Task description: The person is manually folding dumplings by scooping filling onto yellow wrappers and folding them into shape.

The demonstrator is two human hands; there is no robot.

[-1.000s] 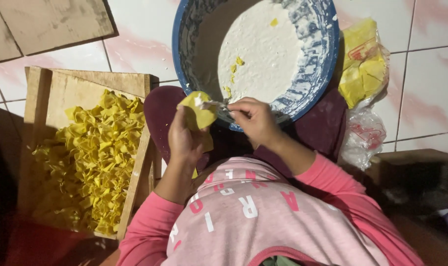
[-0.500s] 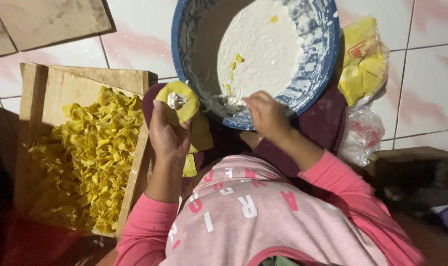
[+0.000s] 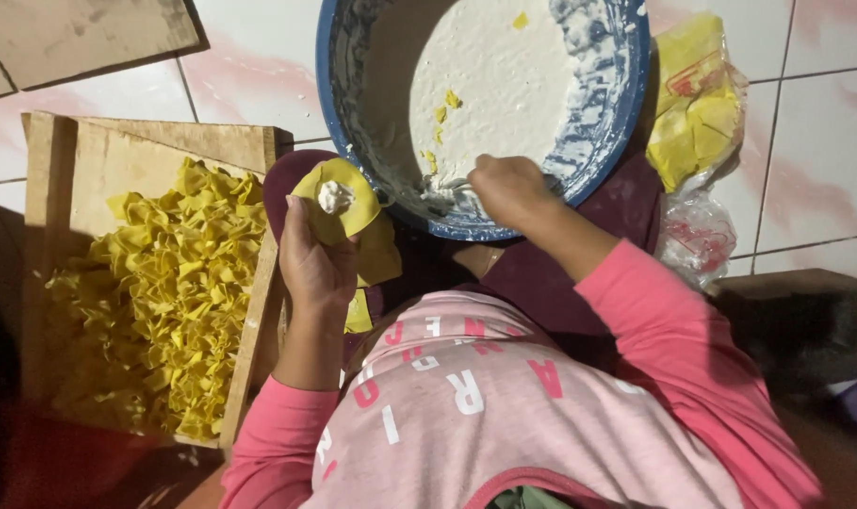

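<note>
Left hand holds a round yellow wrapper flat, white dab at centre, just left of the blue bowl. Right hand, fingers closed on a utensil, works the white filling at the bowl's near rim. Wrapper sits left of the right hand, close.

Tiled floor (white): bowl, wooden tray

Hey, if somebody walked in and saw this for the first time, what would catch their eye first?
Probably the big blue bowl of white paste at the top, with the right hand dipping into its near edge. Next, the left hand holding up a round yellow wrapper with a white dab on it. To the left, a wooden tray is heaped with folded yellow dumplings.
</note>
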